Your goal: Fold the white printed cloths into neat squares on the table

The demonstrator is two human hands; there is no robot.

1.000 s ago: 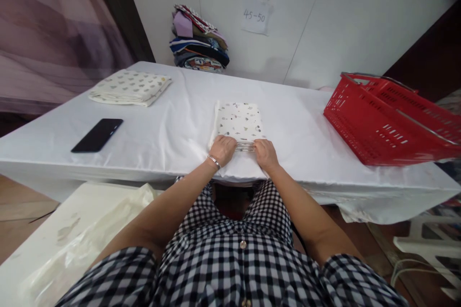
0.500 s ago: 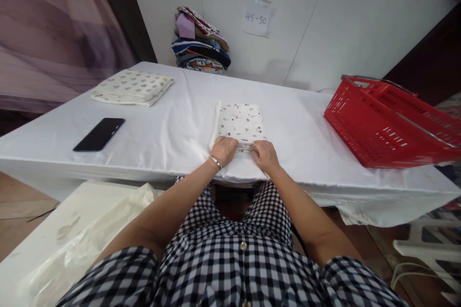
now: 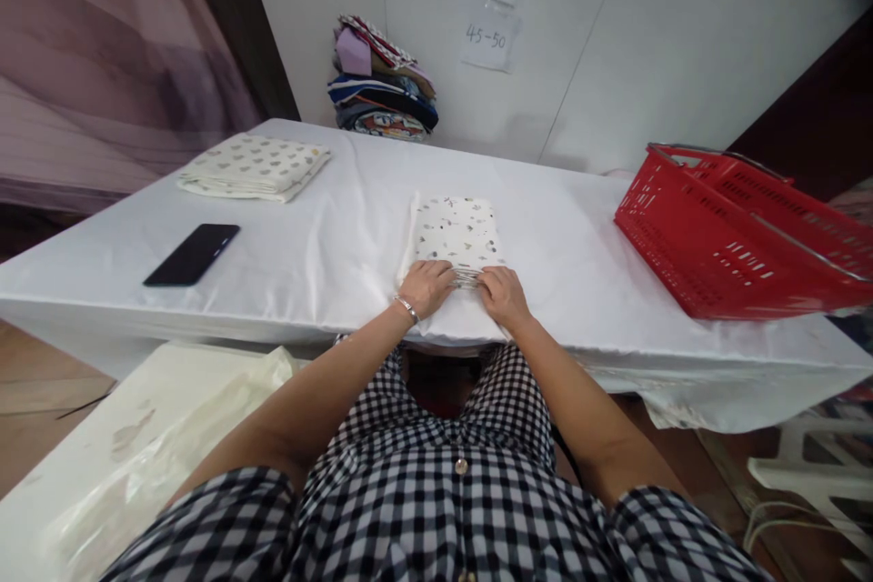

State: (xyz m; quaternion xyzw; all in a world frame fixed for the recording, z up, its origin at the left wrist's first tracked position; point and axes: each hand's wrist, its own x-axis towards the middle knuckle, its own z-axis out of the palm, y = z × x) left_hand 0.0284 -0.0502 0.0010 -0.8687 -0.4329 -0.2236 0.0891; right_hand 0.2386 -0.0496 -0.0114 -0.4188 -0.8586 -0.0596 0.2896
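Both hands have crept slightly forward along the near edge of the folded printed cloth [image 3: 456, 232] since a moment ago. Left hand [image 3: 426, 285] and right hand [image 3: 503, 294] lie side by side, fingers curled down, pinching that edge. It rests mid-table on the white tablecloth [image 3: 327, 245]. Farther off: black phone [image 3: 192, 254], red basket [image 3: 740, 232], second folded cloth [image 3: 254, 165], fabric stack [image 3: 382, 82].

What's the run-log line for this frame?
left hand: on near edge of folded white spotted cloth | right hand: same edge | surface: white-covered table | right: red plastic basket
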